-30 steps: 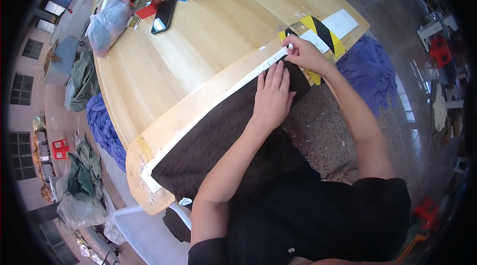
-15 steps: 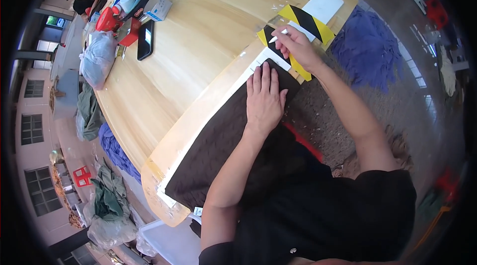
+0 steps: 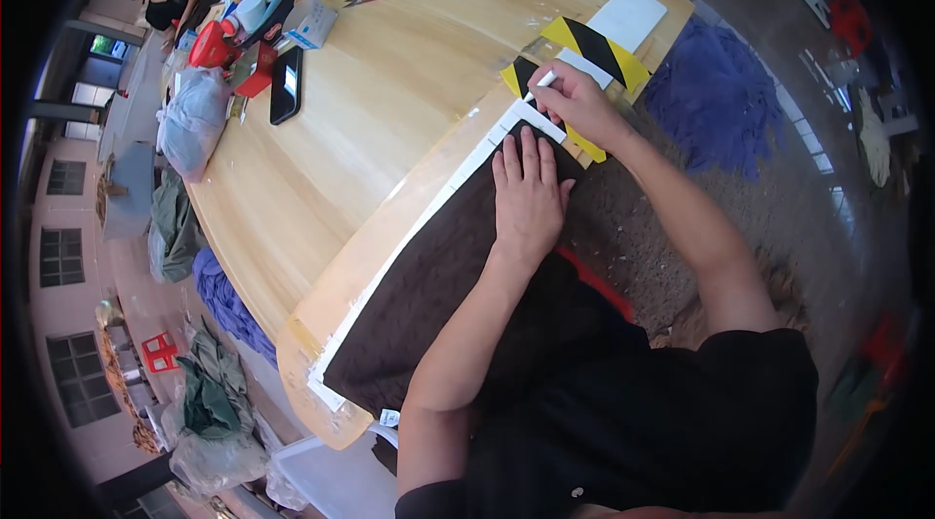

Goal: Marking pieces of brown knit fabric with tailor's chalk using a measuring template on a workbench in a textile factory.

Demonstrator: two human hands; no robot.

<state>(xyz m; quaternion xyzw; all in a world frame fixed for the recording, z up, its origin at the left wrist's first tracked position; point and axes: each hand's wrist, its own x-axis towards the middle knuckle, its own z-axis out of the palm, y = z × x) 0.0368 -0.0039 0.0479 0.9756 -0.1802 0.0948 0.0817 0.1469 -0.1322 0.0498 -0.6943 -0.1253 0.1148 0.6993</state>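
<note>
Lying flat under the left hand: dark brown cloth.

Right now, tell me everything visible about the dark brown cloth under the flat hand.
The dark brown cloth is a long, matte, slightly fuzzy-looking piece lying flat along the near edge of the wooden table, running from the lower left up to the yellow-and-black striped sheet. A white strip borders its far edge. The left hand presses flat on its upper end; the right hand holds a small white piece just beyond that end.
</note>
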